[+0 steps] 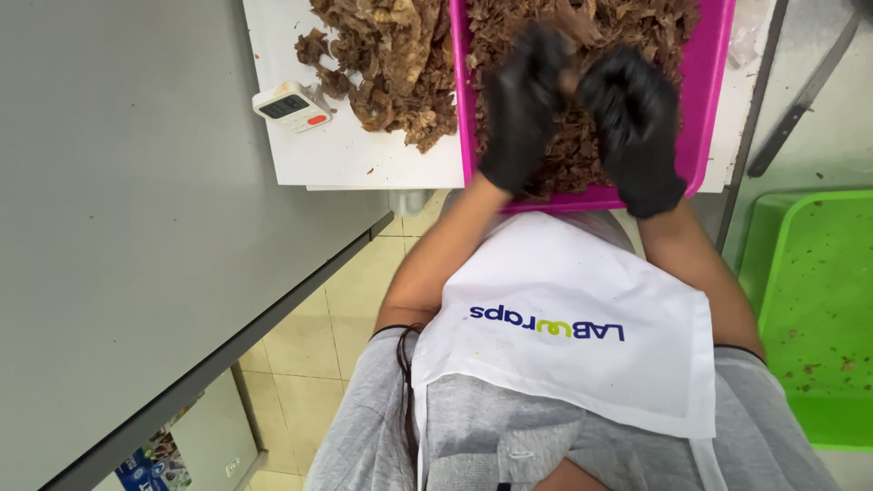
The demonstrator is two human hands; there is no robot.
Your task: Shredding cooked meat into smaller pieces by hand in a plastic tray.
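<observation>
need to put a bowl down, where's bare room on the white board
Bare strip on the white board below the timer, left of the pink tray. Loose dried leaves crowd its top; both gloved hands fill the tray.

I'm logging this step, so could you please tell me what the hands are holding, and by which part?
Both the left hand and right hand pinch one dried brown leaf between them over the pink tray; which part cannot be told.
</observation>
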